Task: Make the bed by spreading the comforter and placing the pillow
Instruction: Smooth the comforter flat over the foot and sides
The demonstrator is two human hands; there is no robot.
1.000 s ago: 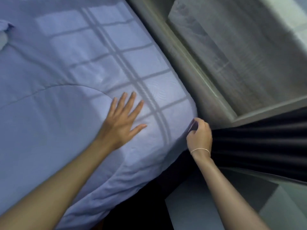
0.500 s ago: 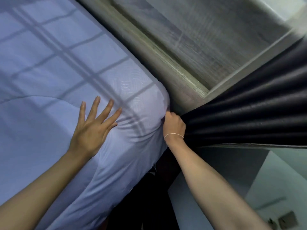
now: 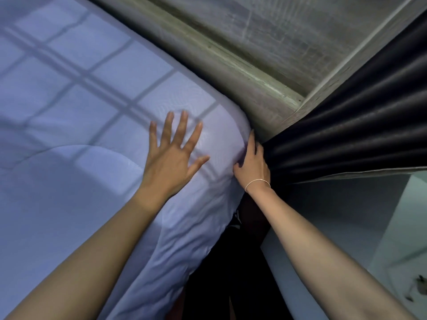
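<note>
Right hand [image 3: 253, 166] slid up the corner w/ fingers opened, left hand [image 3: 172, 155] flat & spread on 1 comforter [image 3: 69, 204].

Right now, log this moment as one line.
left hand: flat on comforter | right hand: at comforter corner beside curtain | pillow: unseen

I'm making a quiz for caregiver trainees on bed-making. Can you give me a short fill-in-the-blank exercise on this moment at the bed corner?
1. The left hand lies flat with its fingers ____ on the comforter.
2. The right hand touches the comforter at the bed's ____.
3. The thin bracelet is on the ____ wrist.
4. Beside the right hand hangs a pleated curtain of ____ colour.

Missing words: spread; corner; right; black
</note>
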